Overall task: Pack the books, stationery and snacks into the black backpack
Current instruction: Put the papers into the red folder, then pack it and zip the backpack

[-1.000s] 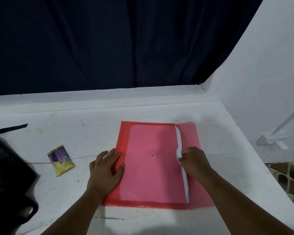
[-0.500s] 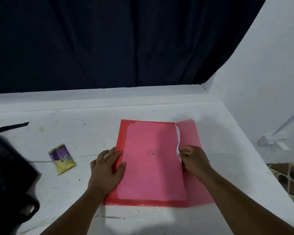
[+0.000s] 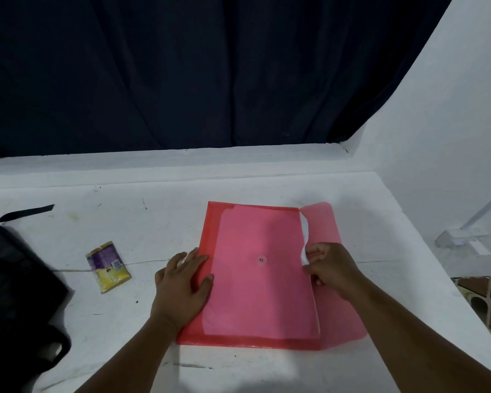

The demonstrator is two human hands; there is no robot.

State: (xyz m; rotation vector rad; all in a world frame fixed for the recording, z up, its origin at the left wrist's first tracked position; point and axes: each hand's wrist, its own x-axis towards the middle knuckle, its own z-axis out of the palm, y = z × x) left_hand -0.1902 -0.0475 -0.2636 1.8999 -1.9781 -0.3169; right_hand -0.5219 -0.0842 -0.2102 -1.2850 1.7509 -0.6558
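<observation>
Table point(image 3: 267, 373): white, painted, scuffed and speckled with dark marks; a thin crack line runs across it.

Left hand point(image 3: 182, 287): flat, fingers straight and slightly spread, pressing down on the left edge of the folder.

Right hand point(image 3: 332, 268): fingers curled, pinching the edge of the white paper point(image 3: 305, 251) at the folder's right-hand opening.

Red folder point(image 3: 261, 279): translucent plastic envelope, rectangular, lying flat at the table's middle. A round snap button point(image 3: 262, 260) sits at its centre. The paper inside shows through as a paler pink panel. Its rounded flap point(image 3: 323, 225) lies open to the right, on the table.

Snack packet point(image 3: 108, 266): small, flat, glossy wrapper, purple upper half, yellow lower half, a small white label patch; the print is too small to read. It lies left of the folder, well apart.

Black backpack point(image 3: 14, 296): soft dark fabric, at the left table edge, partly out of view; a flat strap point(image 3: 29, 212) trails toward the far side.

Dark blue curtain point(image 3: 182, 72): hanging in folds behind the table.

White wall point(image 3: 451, 131): plain, to the right.
</observation>
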